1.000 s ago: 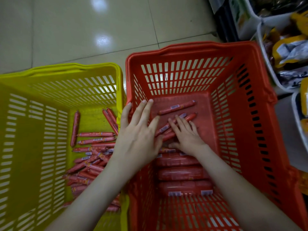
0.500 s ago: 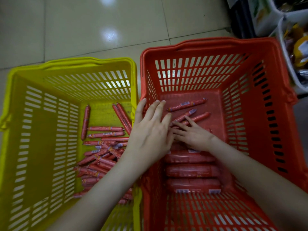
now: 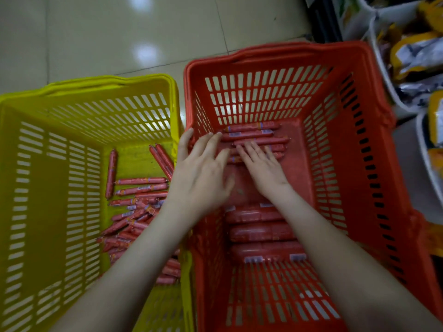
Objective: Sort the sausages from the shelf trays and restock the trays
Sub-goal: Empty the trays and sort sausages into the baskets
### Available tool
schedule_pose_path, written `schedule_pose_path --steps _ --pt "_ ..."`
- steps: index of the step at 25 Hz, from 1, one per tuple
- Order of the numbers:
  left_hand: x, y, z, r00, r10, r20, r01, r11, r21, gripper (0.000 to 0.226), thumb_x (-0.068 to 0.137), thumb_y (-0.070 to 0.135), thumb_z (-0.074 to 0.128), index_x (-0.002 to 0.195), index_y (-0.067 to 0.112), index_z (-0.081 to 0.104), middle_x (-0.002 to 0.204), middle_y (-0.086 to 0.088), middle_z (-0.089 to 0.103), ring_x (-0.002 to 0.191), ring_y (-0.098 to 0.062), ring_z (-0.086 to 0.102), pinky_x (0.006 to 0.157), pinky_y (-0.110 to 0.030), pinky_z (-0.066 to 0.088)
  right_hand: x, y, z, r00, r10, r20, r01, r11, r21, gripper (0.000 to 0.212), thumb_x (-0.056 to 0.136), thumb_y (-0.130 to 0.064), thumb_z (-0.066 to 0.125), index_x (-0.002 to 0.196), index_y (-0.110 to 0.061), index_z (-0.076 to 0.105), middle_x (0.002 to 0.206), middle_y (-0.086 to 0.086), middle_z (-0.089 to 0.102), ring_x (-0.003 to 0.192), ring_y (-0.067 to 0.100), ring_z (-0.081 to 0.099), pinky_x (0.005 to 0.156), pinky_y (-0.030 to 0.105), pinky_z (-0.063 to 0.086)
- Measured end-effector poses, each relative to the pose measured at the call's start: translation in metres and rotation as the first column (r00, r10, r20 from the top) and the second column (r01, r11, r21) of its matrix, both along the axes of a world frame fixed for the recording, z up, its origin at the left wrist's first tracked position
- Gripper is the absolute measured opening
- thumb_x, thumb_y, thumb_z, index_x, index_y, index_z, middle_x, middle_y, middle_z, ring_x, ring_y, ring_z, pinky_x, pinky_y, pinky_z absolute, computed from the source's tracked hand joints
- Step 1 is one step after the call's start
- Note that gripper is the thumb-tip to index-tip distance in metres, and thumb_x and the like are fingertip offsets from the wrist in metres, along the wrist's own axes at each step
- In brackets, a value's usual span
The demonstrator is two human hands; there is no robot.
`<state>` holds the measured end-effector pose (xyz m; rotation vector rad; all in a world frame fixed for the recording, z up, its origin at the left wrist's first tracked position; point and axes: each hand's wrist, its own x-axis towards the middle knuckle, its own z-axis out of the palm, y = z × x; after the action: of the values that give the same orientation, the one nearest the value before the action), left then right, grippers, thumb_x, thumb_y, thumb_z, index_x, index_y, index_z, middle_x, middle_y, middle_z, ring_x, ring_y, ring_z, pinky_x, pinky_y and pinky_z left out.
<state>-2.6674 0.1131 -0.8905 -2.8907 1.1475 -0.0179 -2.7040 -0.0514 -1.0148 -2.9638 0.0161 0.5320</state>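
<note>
Two hands lie flat, fingers straight: the left hand (image 3: 203, 168) and right hand (image 3: 261, 168) press against a neat row of thin sausages (image 3: 254, 135) at the far end of the red basket (image 3: 359, 92). Three thick sausages (image 3: 259, 232) lie lined up nearer. The jumbled heap (image 3: 134, 212) in the yellow basket (image 3: 48, 164) looks unsorted, and restocking the shelf trays (image 3: 377, 58) seems not yet begun.
</note>
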Motion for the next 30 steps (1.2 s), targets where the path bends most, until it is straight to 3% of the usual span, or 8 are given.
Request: schedule_pose_path --steps 5,8,11,16,20,23,25,30 --pt "-0.014 0.0 0.005 0.997 -0.02 0.074 0.021 1.0 -0.017 0.036 0.082 0.034 0.049 0.106 0.013 0.066 0.118 -0.012 0.063 0.12 -0.03 0.052 0.112 -0.055 0.012 -0.067 0.009 0.055 0.956 -0.238 0.169 0.23 0.971 0.067 0.066 0.087 -0.005 0.048 0.148 -0.006 0.023 0.15 0.016 0.033 0.138 0.03 0.031 0.111 0.037 0.025" --pt "-0.066 -0.022 0.018 0.995 -0.013 0.104 0.027 0.99 -0.141 0.029 0.085 0.029 0.051 0.104 0.011 0.065 0.107 -0.012 0.065 0.11 -0.032 0.056 0.109 -0.055 0.022 -0.127 0.0 0.104 0.89 -0.365 0.274 0.349 0.931 0.105 0.065 0.084 -0.011 0.055 0.144 -0.004 0.033 0.139 0.016 0.045 0.128 0.033 0.041 0.103 0.04 0.034" --pt "-0.163 -0.047 0.04 0.965 -0.263 -0.002 0.247 0.909 -0.334 0.037 0.08 0.024 0.05 0.109 0.005 0.062 0.102 -0.017 0.064 0.094 -0.035 0.06 0.092 -0.043 0.043 -0.225 -0.004 0.16 0.792 -0.509 0.337 0.485 0.86 0.159 0.059 0.084 -0.016 0.055 0.141 -0.006 0.039 0.133 0.014 0.05 0.121 0.033 0.045 0.1 0.041 0.037" --pt "-0.307 -0.039 0.054 0.71 -0.678 -0.191 0.606 0.726 -0.325 0.048 0.074 0.025 0.045 0.114 0.001 0.057 0.103 -0.021 0.062 0.089 -0.038 0.062 0.076 -0.041 0.053 -0.428 0.035 0.202 0.587 -0.792 0.165 0.774 0.609 0.17 0.059 0.087 -0.019 0.06 0.14 -0.004 0.039 0.136 0.015 0.047 0.126 0.031 0.043 0.105 0.037 0.032" --pt "-0.362 -0.034 0.074 0.501 -0.839 -0.212 0.82 0.539 -0.192 0.055 0.073 0.029 0.04 0.115 0.0 0.058 0.107 -0.023 0.063 0.09 -0.039 0.064 0.078 -0.045 0.054 -0.545 0.075 0.202 0.383 -0.923 0.04 0.913 0.385 0.137 0.062 0.092 -0.021 0.054 0.146 -0.007 0.027 0.145 0.014 0.036 0.132 0.03 0.034 0.11 0.037 0.027" --pt "-0.391 -0.039 0.079 0.409 -0.899 -0.156 0.895 0.428 -0.123 0.05 0.073 0.025 0.057 0.116 -0.001 0.061 0.111 -0.022 0.063 0.095 -0.038 0.064 0.081 -0.044 0.052 -0.603 0.095 0.187 0.226 -0.974 -0.028 0.965 0.22 0.146 0.063 0.094 -0.024 0.05 0.149 -0.012 0.019 0.149 0.012 0.029 0.136 0.03 0.03 0.11 0.04 0.029" --pt "-0.41 -0.045 0.061 0.356 -0.92 -0.167 0.924 0.373 -0.084 0.057 0.07 0.024 0.072 0.121 0.001 0.059 0.122 -0.021 0.06 0.105 -0.036 0.061 0.088 -0.043 0.049 -0.634 0.109 0.163 0.191 -0.978 -0.086 0.978 0.183 0.097 0.065 0.094 -0.027 0.048 0.149 -0.013 0.016 0.149 0.011 0.029 0.136 0.03 0.03 0.11 0.04 0.027" --pt "-0.456 -0.04 -0.028 0.191 -0.947 -0.258 0.981 0.19 0.028 0.065 0.066 0.031 0.074 0.124 0.005 0.059 0.129 -0.019 0.057 0.115 -0.032 0.057 0.099 -0.041 0.044 -0.681 0.162 0.074 0.256 -0.915 -0.313 0.966 0.254 0.048 0.081 0.087 -0.043 0.057 0.151 -0.017 0.015 0.15 0.008 0.029 0.137 0.029 0.029 0.113 0.044 0.022"
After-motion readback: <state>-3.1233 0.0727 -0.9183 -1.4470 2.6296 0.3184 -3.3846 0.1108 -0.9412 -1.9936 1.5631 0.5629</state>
